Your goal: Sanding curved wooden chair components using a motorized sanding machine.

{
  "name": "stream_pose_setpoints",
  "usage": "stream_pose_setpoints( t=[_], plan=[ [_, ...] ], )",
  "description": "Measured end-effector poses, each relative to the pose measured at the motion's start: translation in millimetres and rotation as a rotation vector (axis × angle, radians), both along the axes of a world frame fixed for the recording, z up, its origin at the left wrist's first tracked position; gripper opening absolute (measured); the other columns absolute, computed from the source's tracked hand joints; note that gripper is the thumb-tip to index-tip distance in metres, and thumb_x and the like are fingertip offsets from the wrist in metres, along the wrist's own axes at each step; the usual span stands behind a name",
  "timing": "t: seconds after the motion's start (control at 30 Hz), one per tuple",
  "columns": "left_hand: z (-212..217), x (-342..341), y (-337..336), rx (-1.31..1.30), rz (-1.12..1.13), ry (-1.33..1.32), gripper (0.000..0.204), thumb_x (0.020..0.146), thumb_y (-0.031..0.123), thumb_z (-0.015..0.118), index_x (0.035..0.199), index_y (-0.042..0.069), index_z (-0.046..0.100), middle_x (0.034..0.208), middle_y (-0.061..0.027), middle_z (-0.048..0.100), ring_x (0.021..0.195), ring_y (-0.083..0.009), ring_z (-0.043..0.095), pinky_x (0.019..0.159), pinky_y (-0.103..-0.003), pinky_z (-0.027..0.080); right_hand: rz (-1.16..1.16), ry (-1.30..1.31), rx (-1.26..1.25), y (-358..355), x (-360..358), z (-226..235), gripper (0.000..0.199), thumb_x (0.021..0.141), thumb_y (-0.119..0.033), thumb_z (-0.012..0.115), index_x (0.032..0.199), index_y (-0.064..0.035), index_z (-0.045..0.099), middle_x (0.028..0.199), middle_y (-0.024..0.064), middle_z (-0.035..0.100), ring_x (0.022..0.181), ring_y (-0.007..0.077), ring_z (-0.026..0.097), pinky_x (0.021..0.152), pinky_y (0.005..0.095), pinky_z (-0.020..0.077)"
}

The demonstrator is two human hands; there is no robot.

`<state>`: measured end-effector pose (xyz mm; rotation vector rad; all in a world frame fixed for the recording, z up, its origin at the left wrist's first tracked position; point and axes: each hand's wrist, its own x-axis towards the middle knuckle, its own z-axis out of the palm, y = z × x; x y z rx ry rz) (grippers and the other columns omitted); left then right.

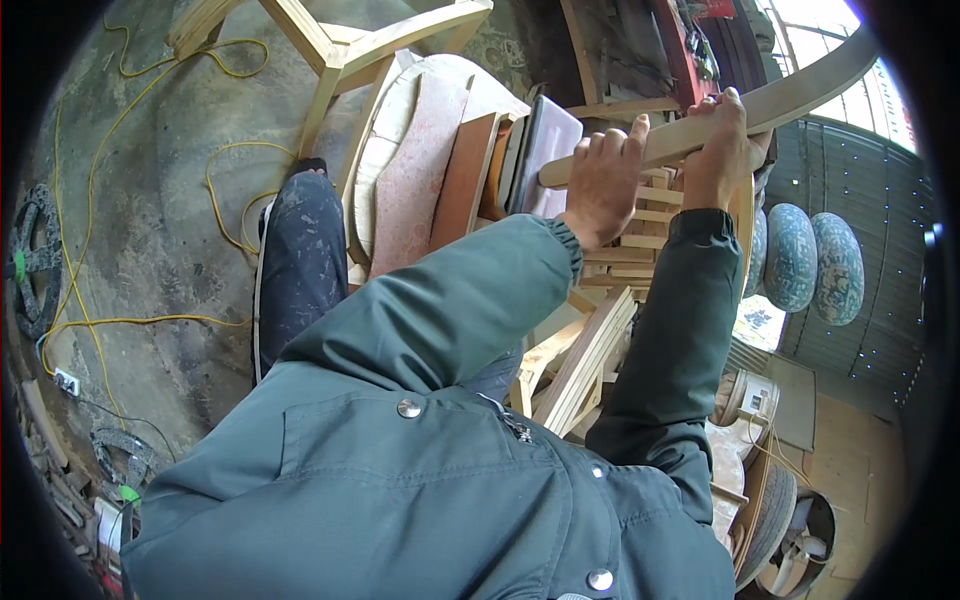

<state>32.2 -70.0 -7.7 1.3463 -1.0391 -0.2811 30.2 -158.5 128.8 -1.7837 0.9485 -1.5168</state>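
Observation:
A long, curved pale wooden slat (680, 140) slants up to the far right, and both of my hands are on it. My left hand (605, 185) wraps round it near its rounded near end. Farther along, my right hand (718, 150) grips it with the fingers curled over the top edge. Just left of my left hand stands a pale grey plastic piece with a dark rim (548, 150). Beside that, boards lean on edge, among them a reddish-brown board (462, 185) and a wide pinkish wavy board (415, 180).
A wooden frame (330, 60) stands at the far left. Yellow cord (92, 170) loops over the concrete floor. Slatted woodwork (640, 240) and stacked wooden strips (590, 355) lie below my hands. Blue patterned round objects (838, 268) stand at right, with a tyre (770, 520) nearer.

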Motion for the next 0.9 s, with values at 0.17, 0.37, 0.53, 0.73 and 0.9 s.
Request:
stream_pose_setpoints(
  t=[0.17, 0.37, 0.53, 0.73, 0.9],
  plan=[
    [-3, -7, 2, -0.004, -0.044, 0.069, 0.073, 0.086, 0.007, 0.068, 0.152, 0.003, 0.038, 0.109, -0.0161, 0.055, 0.103, -0.0372, 0.056, 0.088, -0.051, 0.043, 0.013, -0.007, 0.087, 13, -17, -42, 0.042, 0.089, 0.002, 0.069, 0.123, -0.0034, 0.045, 0.084, 0.0098, 0.062, 0.060, 0.0181, 0.064, 0.056, 0.0335, 0.0570],
    [-13, -14, 35, -0.048, 0.006, 0.100, 0.073, 0.090, 0.009, 0.062, 0.157, 0.000, 0.033, 0.133, -0.0231, 0.049, 0.123, -0.0406, 0.047, 0.103, -0.053, 0.038, -0.036, 0.070, 0.189, 9, -9, -71, 0.035, 0.089, 0.000, 0.069, 0.116, -0.0038, 0.048, 0.080, 0.0083, 0.062, 0.061, 0.0168, 0.062, 0.054, 0.0321, 0.0548],
    [-43, -3, 131, -0.231, -0.252, 0.096, 0.081, 0.078, -0.006, 0.066, 0.154, 0.004, 0.041, 0.144, -0.0222, 0.044, 0.135, -0.0432, 0.043, 0.113, -0.056, 0.033, -0.006, 0.158, 0.319, -9, -10, -81, 0.027, 0.088, 0.000, 0.070, 0.107, -0.0028, 0.051, 0.076, 0.0086, 0.061, 0.059, 0.0173, 0.063, 0.051, 0.0336, 0.0537],
    [-88, 25, 199, -0.114, -0.404, 0.116, 0.074, 0.075, -0.011, 0.068, 0.146, 0.006, 0.051, 0.141, -0.0198, 0.048, 0.132, -0.0406, 0.047, 0.112, -0.050, 0.038, 0.033, 0.218, 0.408, -11, -11, -102, 0.023, 0.089, 0.001, 0.068, 0.105, -0.0022, 0.052, 0.077, 0.0076, 0.061, 0.057, 0.0162, 0.061, 0.051, 0.0332, 0.0532],
    [-93, 42, 199, -0.088, -0.407, 0.140, 0.069, 0.075, -0.011, 0.070, 0.140, 0.006, 0.055, 0.140, -0.0179, 0.052, 0.129, -0.0390, 0.051, 0.110, -0.048, 0.043, 0.019, 0.244, 0.428, -27, -5, -110, 0.024, 0.088, -0.003, 0.070, 0.106, -0.0021, 0.054, 0.079, 0.0092, 0.062, 0.060, 0.0179, 0.061, 0.055, 0.0341, 0.0534]
  ],
)
